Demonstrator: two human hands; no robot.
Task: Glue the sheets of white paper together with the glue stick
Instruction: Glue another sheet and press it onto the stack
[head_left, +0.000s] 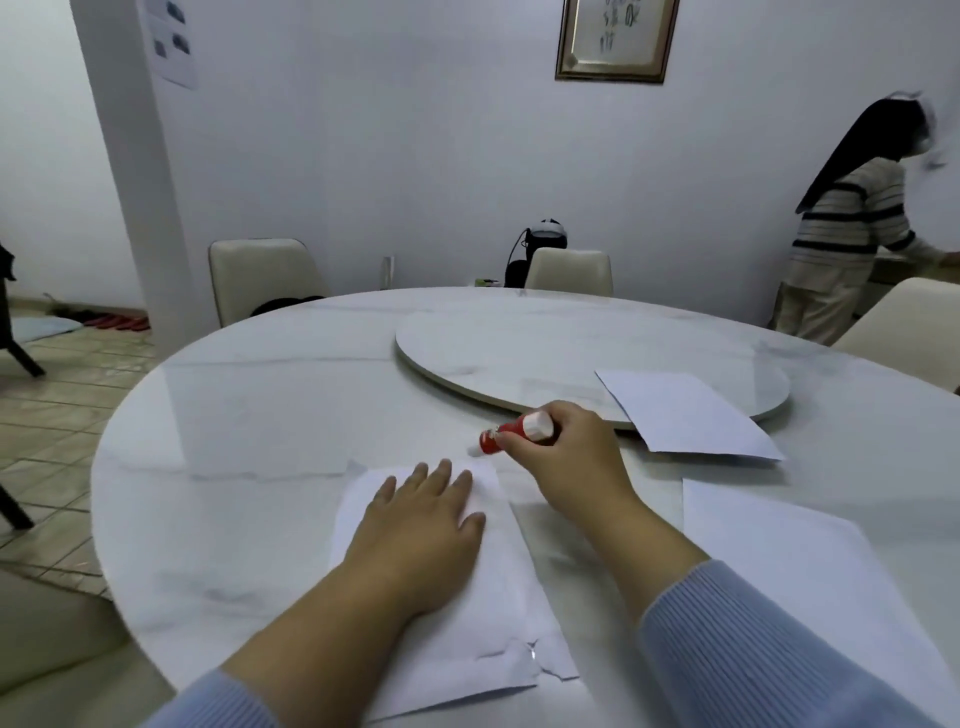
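Dim, bluish, soft; edges warped.

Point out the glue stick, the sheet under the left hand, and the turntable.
glue stick (511, 432): head view, red barrel.
sheet under the left hand (498, 613): head view, bare right part.
turntable (519, 343): head view, bare top.

Marble table (260, 426) with turntable (519, 353); cream chairs (260, 275); framed picture (615, 39) (wall-hung).

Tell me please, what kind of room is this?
Most likely a home dining room. A big round marble-look table carries a turntable, padded chairs stand around it, and a framed picture hangs on the wall.
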